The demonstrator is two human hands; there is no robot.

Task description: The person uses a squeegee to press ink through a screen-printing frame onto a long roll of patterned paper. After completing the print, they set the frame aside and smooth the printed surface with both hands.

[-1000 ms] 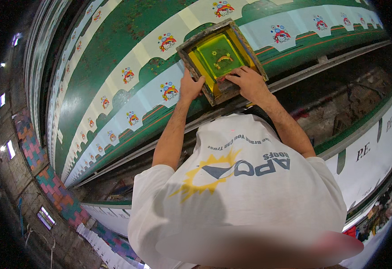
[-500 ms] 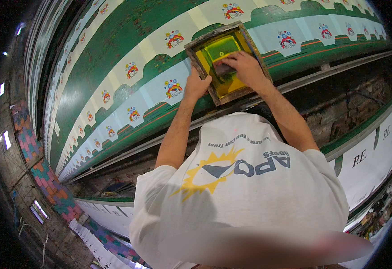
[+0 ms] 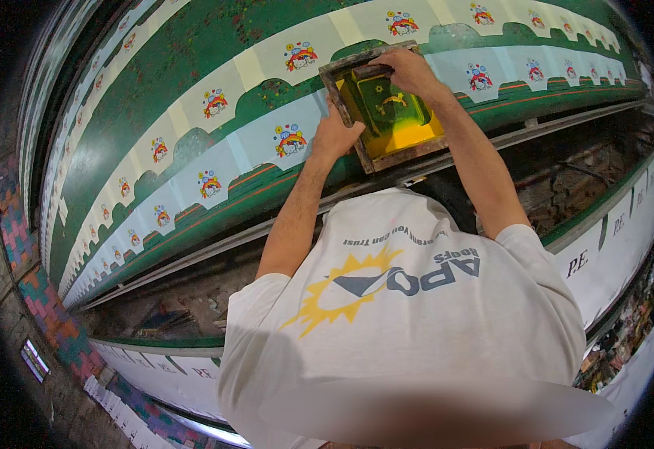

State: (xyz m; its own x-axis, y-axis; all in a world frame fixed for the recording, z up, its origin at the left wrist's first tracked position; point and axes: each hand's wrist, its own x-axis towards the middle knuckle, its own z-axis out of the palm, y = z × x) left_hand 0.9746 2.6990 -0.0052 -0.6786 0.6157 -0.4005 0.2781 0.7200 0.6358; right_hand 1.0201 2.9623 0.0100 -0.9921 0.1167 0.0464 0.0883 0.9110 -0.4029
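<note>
A wooden-framed printing screen (image 3: 409, 156) with yellow-green mesh (image 3: 414, 137) lies on the near strip of pale blue pieces. My left hand (image 3: 336, 135) is closed on the left side of the frame, thumb resting over its edge. At the far end of the mesh, my right hand (image 3: 411, 70) grips a dark squeegee (image 3: 370, 72), partly hidden by the fingers. A dark green patch shows through the middle of the mesh. Beside the frame, the pale blue pieces (image 3: 256, 146) carry a colourful rainbow motif.
The long green table (image 3: 222, 56) also bears a row of cream pieces (image 3: 345, 30) with the same motif. A metal rail (image 3: 491, 142) runs along its near edge. Behind me stands another table with white printed pieces (image 3: 596, 251). Coloured paving (image 3: 46, 314) lies at the left.
My right hand has moved the squeegee from the middle of the mesh to its far end. My left hand keeps its hold on the frame. The view has turned slightly.
</note>
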